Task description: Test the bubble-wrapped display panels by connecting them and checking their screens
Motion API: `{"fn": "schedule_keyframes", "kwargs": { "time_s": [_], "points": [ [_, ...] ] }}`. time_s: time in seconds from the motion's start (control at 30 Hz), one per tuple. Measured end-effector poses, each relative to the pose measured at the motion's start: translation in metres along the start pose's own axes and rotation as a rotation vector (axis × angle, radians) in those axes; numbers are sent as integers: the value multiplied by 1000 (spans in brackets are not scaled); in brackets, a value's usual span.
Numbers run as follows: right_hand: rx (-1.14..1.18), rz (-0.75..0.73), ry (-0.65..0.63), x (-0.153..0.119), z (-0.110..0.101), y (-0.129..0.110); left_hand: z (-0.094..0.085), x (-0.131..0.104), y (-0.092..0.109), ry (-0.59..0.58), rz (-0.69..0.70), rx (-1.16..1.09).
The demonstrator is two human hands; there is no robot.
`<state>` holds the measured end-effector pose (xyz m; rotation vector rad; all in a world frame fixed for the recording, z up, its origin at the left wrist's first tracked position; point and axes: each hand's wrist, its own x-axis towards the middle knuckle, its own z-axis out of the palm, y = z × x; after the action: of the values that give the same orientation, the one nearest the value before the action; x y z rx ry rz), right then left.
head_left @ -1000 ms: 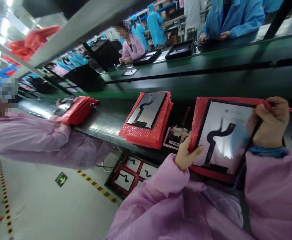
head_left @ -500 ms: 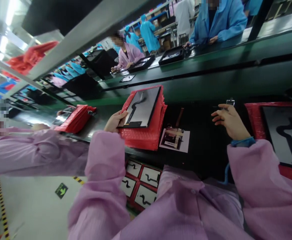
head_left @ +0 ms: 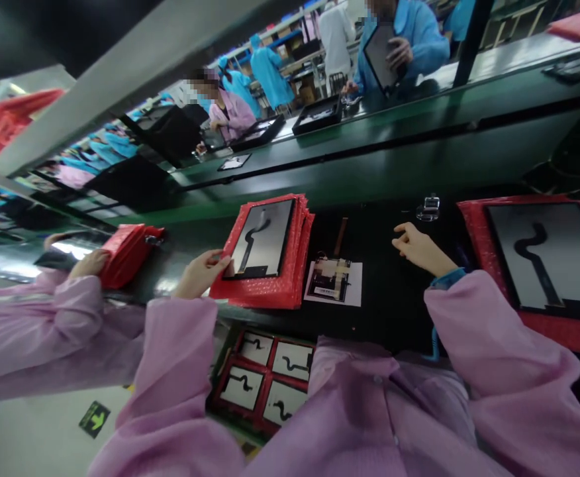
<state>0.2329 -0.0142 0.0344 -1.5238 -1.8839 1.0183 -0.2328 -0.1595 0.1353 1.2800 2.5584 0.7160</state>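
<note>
My left hand (head_left: 203,271) pinches the lower left corner of a display panel (head_left: 265,238), which lies on a stack of red bubble-wrap sheets (head_left: 250,291). A curved black ribbon shows on the panel's grey back. My right hand (head_left: 416,246) hovers over the dark bench with fingers curled and apart, nothing in them. Just above it rests a small clear and metal object (head_left: 429,209). Between my hands, a circuit board (head_left: 330,278) with a brown ribbon sits on a white sheet (head_left: 354,285).
Another panel (head_left: 548,255) lies on red wrap at the right. Below the bench edge is a tray (head_left: 267,371) of small panels. At the left a co-worker's hand (head_left: 89,264) touches a red stack (head_left: 126,255). Black trays (head_left: 318,114) stand across the green bench.
The panel now lies flatter on the red stack, where it was tilted before. My right hand is now apart from the small metal object. Across the bench, a person has raised a panel.
</note>
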Motion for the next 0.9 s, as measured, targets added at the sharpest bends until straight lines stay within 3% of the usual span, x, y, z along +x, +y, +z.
{"fn": "schedule_keyframes", "kwargs": {
  "time_s": [0.07, 0.13, 0.2, 0.27, 0.37, 0.4, 0.5, 0.6, 0.73, 0.8, 0.9],
  "points": [
    [-124, -52, 1, -10, 1, -5, 3, -20, -3, 179, 140, 79],
    [-218, -80, 13, -28, 4, -9, 15, -51, 3, 503, 319, 47],
    [-320, -82, 37, -53, 7, -9, 37, -90, 17, 628, 507, -74],
    [-471, -62, 103, -84, 9, -4, 67, -131, 35, 651, 756, -153],
    [-654, 43, 342, -133, 9, 13, 118, -180, 67, 295, 1069, -197],
    [-684, 99, 433, -149, 8, 20, 134, -191, 78, 208, 1113, -256],
    [-748, 255, 627, -186, 0, 44, 179, -216, 111, -129, 1066, -493],
    [-714, 314, 687, -206, -11, 66, 215, -234, 144, -543, 855, -769],
    [-495, 209, 773, -214, -26, 82, 252, -253, 192, -1101, 361, -1009],
    [-412, 139, 852, -218, -31, 83, 266, -259, 220, -1285, 171, -1086],
    [-347, 67, 921, -227, -32, 78, 281, -267, 263, -1427, -35, -1204]
  ]
}}
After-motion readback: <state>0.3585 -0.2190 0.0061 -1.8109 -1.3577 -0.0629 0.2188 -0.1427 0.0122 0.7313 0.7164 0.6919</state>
